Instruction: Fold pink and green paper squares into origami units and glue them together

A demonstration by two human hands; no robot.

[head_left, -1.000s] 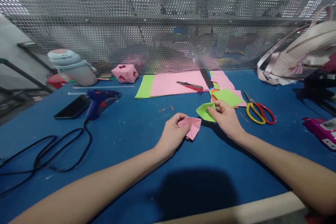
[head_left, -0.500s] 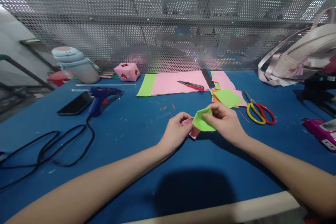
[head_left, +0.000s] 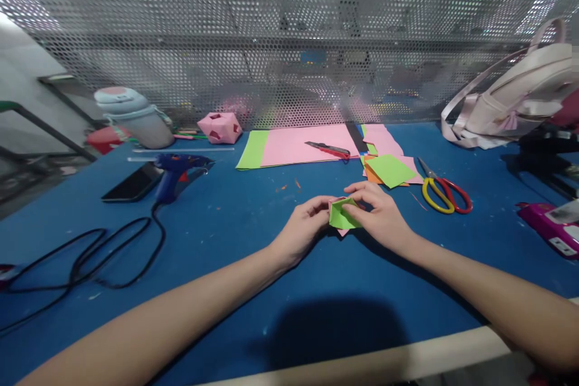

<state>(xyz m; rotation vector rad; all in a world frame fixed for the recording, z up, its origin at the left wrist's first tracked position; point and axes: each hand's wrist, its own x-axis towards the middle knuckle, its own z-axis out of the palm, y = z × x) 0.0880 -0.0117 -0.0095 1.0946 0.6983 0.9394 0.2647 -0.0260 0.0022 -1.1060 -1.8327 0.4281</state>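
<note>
The folded green paper (head_left: 338, 215) is a small, sharply creased shape, bright lime and matt, with a shallow hollow facing up; it sits above the near middle of the blue table (head_left: 217, 217), between the two hands. It overlaps the folded pink paper (head_left: 344, 233), whose pale point shows below it; whether one is tucked into the other cannot be told. The left hand (head_left: 303, 232) pinches the pink paper at its left side, while the right hand (head_left: 382, 217) pinches the green paper, thumb pressed on the inner face. Beyond them lie flat, smooth pink sheets (head_left: 294, 145), a flat green square (head_left: 390, 170) and scissors (head_left: 447, 196) with glossy yellow and red handles. Farther left stands a faceted pink paper ball (head_left: 220, 127) with angular openings, before a perforated metal screen (head_left: 181, 66).
</note>
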